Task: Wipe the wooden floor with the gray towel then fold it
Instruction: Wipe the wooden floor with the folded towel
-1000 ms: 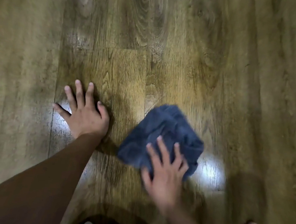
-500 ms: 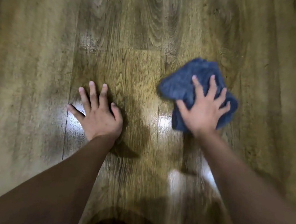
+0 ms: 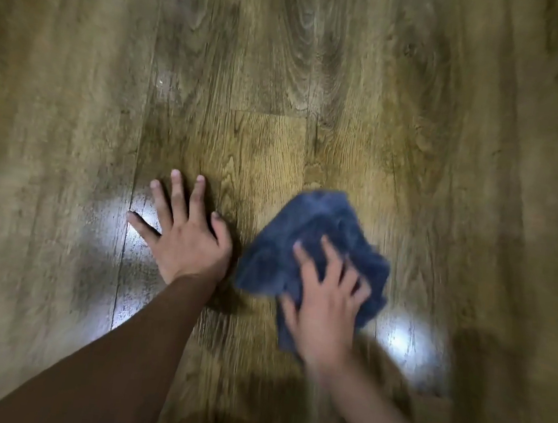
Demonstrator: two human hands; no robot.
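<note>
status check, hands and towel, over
Left hand flat on floor. Right hand fingers spread, pressing bunched gray towel. Nothing in the way.

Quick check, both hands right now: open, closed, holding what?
Left hand: open, fingers spread flat on the wooden floor.
Right hand: open, fingers pressing on the gray towel.

Dim, floor (image 3: 277, 149) glare patches — blurred edges.

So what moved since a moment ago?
The right hand slid the bunched gray-blue towel back toward the person and leftward, nearer the left hand, pressing it all along. The left hand stayed flat on the wooden floor.
</note>
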